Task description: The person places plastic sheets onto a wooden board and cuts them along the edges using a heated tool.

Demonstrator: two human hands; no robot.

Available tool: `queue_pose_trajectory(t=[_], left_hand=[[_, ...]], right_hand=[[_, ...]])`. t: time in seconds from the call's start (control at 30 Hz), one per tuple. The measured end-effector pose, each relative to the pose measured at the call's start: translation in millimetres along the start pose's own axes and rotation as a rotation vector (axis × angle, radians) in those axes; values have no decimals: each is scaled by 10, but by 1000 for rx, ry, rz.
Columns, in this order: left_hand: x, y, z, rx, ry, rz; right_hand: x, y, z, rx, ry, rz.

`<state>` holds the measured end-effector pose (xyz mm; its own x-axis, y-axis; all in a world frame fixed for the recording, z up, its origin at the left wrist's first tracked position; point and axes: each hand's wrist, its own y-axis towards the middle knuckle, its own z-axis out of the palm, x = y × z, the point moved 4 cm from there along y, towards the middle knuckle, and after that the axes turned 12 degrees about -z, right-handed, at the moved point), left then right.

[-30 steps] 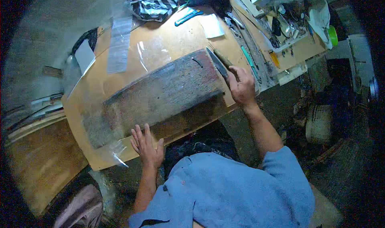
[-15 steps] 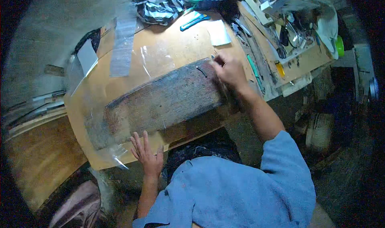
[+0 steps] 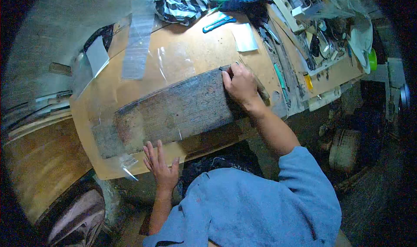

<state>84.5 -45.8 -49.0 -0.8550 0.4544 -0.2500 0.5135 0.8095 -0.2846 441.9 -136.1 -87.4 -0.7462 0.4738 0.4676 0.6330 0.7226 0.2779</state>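
Observation:
A worn, dark, flat board (image 3: 182, 106) lies slantwise on the brown sheet covering the table. My right hand (image 3: 241, 84) is closed at the board's far right corner, its thumb and fingers pinched together. A small black strip (image 3: 223, 68) shows at the fingertips; most of it is hidden. At the board's near edge, my left hand (image 3: 161, 164) rests with its fingers spread, holding nothing. Crumpled clear tape (image 3: 127, 164) sticks to the sheet's edge left of that hand.
Behind the board are a blue utility knife (image 3: 219, 24), a pale paper piece (image 3: 244, 37), a clear plastic strip (image 3: 138, 43) and a striped plastic bag (image 3: 181, 6). To the right lie a green tool (image 3: 281, 82), a power strip (image 3: 284, 6) and cluttered small tools.
My right hand has come down slightly onto the board's corner and its fingers have closed. The black strip that lay loose on the board is now at its fingertips. My left hand stays put.

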Motion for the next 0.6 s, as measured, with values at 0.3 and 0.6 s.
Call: queue_pose_trajectory(t=[0.3, 0.6], left_hand=[[-24, -27, -63, 18, -5, -38], [22, -79, -66, -39, -33, -8]], right_hand=[[-352, 86, -136, -37, 78, 158], [-1314, 616, -15, -67, -105, 381]])
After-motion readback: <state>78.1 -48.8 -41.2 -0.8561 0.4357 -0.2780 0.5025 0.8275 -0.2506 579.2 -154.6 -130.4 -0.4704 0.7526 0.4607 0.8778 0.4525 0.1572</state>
